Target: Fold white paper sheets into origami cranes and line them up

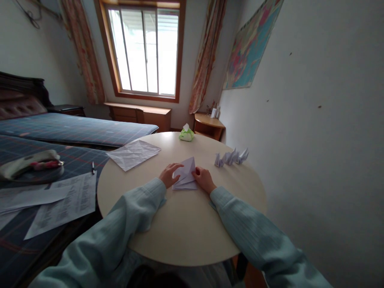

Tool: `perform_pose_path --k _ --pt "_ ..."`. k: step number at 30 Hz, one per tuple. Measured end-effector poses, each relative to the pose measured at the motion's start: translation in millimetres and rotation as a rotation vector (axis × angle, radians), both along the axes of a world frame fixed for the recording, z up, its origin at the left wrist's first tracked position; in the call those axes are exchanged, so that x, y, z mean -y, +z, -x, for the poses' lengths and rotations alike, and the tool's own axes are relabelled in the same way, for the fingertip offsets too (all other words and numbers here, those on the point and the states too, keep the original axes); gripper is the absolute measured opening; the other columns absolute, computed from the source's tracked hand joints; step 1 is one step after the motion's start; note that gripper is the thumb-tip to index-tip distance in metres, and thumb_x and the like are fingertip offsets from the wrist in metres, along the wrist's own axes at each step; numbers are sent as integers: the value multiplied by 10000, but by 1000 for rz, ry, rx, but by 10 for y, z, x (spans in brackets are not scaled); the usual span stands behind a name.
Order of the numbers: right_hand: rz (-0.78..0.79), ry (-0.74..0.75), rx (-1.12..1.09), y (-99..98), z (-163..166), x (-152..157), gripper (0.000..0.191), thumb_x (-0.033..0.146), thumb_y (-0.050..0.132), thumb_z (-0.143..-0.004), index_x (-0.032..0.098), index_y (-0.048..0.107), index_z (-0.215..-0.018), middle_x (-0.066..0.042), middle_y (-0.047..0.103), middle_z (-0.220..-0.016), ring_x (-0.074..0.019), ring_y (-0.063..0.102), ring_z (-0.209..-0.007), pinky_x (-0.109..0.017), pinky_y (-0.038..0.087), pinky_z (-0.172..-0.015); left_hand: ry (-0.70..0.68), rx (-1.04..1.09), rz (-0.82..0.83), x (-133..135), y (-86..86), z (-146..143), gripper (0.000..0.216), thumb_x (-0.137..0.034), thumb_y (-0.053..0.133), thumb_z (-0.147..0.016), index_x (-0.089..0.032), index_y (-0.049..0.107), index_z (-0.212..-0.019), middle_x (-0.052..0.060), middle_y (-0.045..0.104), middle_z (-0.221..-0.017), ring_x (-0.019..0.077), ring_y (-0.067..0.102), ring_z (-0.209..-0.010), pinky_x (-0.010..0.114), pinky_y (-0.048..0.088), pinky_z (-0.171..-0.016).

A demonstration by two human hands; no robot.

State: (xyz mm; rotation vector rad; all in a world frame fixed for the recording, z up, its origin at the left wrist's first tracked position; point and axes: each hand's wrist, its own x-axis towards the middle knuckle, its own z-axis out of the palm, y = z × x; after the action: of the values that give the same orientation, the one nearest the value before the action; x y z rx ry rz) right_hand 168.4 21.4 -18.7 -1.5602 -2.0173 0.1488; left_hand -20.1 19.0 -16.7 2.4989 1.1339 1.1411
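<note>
A partly folded sheet of white paper (188, 170) lies on the round cream table (186, 228), with a pointed corner at the far end and loose layers at the near end. My left hand (171, 175) rests at its left edge, thumb and fingers spread apart in a curve. On the right edge, my right hand (204, 179) has its fingers curled and pinched on the paper. Right of the hands stands a row of several folded paper figures (231, 157). Toward the left edge of the table lies a creased, opened-out sheet (134, 154).
A green tissue pack (186, 133) stands at the table's far edge. On the bed (75, 156) to the left are printed sheets (67, 204), a pen (93, 168) and a pale bag-like item (30, 165). A white wall (315, 160) rises close on the right.
</note>
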Motion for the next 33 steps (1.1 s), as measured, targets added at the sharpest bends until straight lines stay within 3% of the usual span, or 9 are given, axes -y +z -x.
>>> perform_pose_path --k 5,9,12,19,22,25,29,31,33 --pt "39 -35 -23 -21 7 -8 139 258 485 -709 166 510 -810 -21 590 -674 -113 516 -586 -197 320 -532 -181 -53 74 70 -34 -82 233 -233 426 -749 -192 607 -889 40 625 -898 136 567 -817 255 430 -780" --pt "32 -75 -59 -63 -5 -23 283 231 502 -698 160 437 -964 -32 585 -719 -129 535 -636 -206 348 -562 -306 -133 96 59 -104 -102 234 -259 481 -723 -168 623 -885 71 619 -957 156 556 -892 267 414 -832" --pt "5 -107 -56 -102 -22 -29 365 239 514 -687 151 399 -1021 -56 571 -788 -152 534 -705 -226 373 -598 -311 -171 123 42 -111 -92 245 -253 475 -730 -165 620 -907 82 603 -1000 160 542 -935 278 396 -869" --pt "-365 -85 47 21 7 68 558 227 504 -682 97 295 -1183 -149 452 -1048 -240 414 -973 -387 361 -818 -306 -251 194 52 -63 -75 303 -287 378 -799 -156 595 -964 69 564 -1077 146 495 -1014 265 363 -910" --pt "-516 17 64 126 46 153 544 166 460 -714 126 268 -1221 -142 365 -1179 -239 322 -1097 -406 304 -900 -308 -273 167 59 -84 -85 287 -231 404 -783 -155 565 -1009 65 533 -1122 144 464 -1052 261 332 -938" --pt "-624 241 118 163 94 240 433 128 393 -760 161 332 -1188 -112 360 -1206 -207 292 -1139 -383 285 -935 -298 -285 130 74 -116 -119 284 -183 398 -776 -160 554 -1013 53 532 -1122 142 470 -1039 264 337 -933" --pt "-536 655 237 113 187 323 316 119 337 -797 188 428 -1092 -62 489 -1066 -129 439 -994 -269 383 -849 -209 -300 122 96 -170 -180 294 -137 386 -765 -115 552 -1006 78 569 -1055 184 508 -976 295 385 -882" --pt "-420 681 247 88 223 331 309 111 340 -792 160 424 -1085 -66 509 -1037 -122 465 -950 -248 400 -815 -185 -285 124 94 -188 -192 295 -111 383 -755 -74 558 -989 101 576 -1036 205 508 -971 295 385 -876" --pt "-311 556 246 78 227 308 312 100 341 -787 129 414 -1089 -83 516 -1026 -133 477 -928 -251 404 -793 -243 -256 118 83 -190 -186 283 -100 388 -750 -82 565 -970 90 575 -1039 191 504 -977 272 372 -890"
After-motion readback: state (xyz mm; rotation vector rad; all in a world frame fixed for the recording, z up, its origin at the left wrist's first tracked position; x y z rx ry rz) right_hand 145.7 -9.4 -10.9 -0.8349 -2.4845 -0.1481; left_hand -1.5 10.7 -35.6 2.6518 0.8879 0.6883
